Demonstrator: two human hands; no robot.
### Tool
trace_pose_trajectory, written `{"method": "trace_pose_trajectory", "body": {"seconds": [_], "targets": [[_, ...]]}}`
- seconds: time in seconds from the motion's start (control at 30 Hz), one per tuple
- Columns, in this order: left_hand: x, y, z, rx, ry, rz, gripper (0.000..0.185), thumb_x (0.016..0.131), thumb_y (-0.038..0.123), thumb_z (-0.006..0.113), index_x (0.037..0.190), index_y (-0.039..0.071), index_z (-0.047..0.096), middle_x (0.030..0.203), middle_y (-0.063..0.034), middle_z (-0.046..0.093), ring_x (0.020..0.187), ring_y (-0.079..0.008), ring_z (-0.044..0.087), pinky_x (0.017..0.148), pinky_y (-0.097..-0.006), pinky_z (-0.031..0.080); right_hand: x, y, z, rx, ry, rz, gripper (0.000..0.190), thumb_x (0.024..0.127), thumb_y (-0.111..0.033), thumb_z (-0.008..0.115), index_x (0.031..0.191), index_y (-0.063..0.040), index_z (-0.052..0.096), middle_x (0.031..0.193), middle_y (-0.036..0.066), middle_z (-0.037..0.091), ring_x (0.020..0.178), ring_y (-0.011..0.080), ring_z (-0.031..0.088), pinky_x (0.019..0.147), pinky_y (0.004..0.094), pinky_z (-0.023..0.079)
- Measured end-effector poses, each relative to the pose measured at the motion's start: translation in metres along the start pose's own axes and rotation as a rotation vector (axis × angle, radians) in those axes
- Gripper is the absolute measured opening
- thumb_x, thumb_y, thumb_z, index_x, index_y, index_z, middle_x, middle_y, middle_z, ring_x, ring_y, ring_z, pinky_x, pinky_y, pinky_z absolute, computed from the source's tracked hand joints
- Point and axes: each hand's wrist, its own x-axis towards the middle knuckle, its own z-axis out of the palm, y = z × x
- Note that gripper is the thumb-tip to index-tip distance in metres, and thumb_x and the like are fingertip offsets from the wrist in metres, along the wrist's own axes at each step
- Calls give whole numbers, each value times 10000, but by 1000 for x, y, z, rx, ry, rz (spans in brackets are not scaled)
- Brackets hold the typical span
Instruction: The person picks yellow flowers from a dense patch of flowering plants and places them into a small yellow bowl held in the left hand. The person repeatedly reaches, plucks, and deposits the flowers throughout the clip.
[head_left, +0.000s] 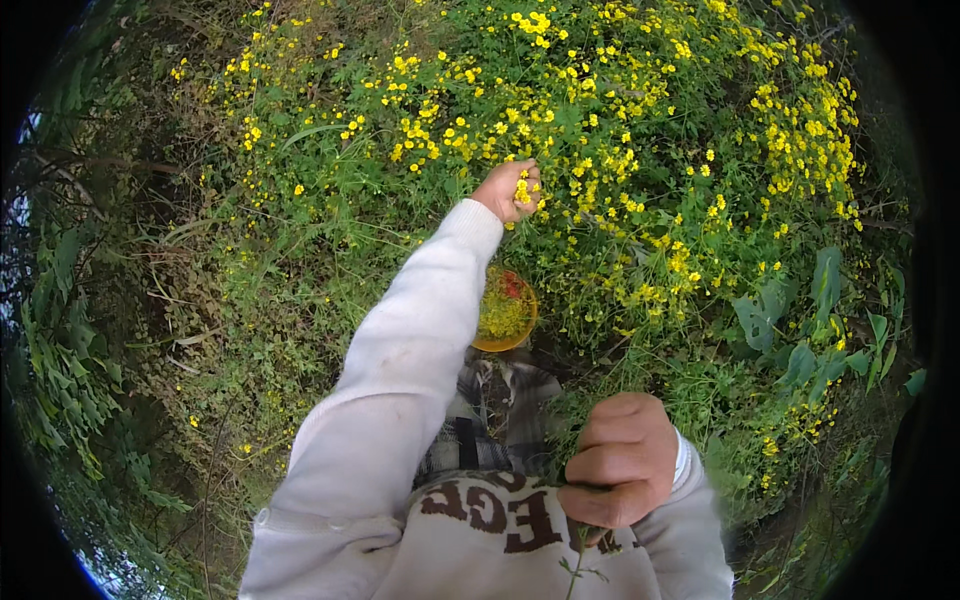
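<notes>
My left hand (508, 191) reaches out into a stand of yellow daisy-like flowers (574, 169). Its fingers are curled around a few yellow flower heads (523, 187) that show at the fingertips. Close to my chest, my right hand (624, 459) is closed in a fist, and a thin green leafy stem (577, 571) sticks out below it; the rest of what it holds is hidden. Below my left hand stands a round container with an orange-yellow rim (496, 348), partly covered by my sleeve. Yellow-green flower material (504, 313) and something red (513, 285) lie inside.
Flowering plants spread ahead and to the right. Broad-leaved plants (802, 364) grow at the right, with dry stems and brush (161, 187) at the left. My checked trousers (454, 442) show between my arms, behind the container.
</notes>
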Motion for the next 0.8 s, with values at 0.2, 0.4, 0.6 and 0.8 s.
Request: {"method": "trace_pose_trajectory", "body": {"seconds": [0.2,0.4,0.6,0.8], "targets": [[6,-2,5,42,27,-18,266,937,254,403,734,86,437,575,9,389,462,-96,310,346,-197,217,-10,-11,21,48,122,75,146,652,-80,575,787,-126,539,700,2,468,479,108,423,412,224,312],[0,-4,9,58,79,34,249,920,254,446,749,74,435,597,-13,368,512,-119,363,321,-178,245,-15,-17,46,116,262,200,123,704,-49,542,790,-131,515,678,-4,465,468,108,451,431,237,340],[-4,0,15,96,108,25,226,928,244,436,781,73,430,607,-13,378,507,-116,362,332,-184,259,-77,1,83,-13,304,421,96,696,-47,550,779,-81,516,693,61,506,503,186,467,418,286,338],[-8,-1,19,174,155,51,192,917,242,479,808,84,481,656,-2,437,571,-104,398,457,-232,371,-202,106,194,-83,95,1523,443,846,-314,568,1069,56,473,993,271,543,806,422,564,686,412,458]]}}
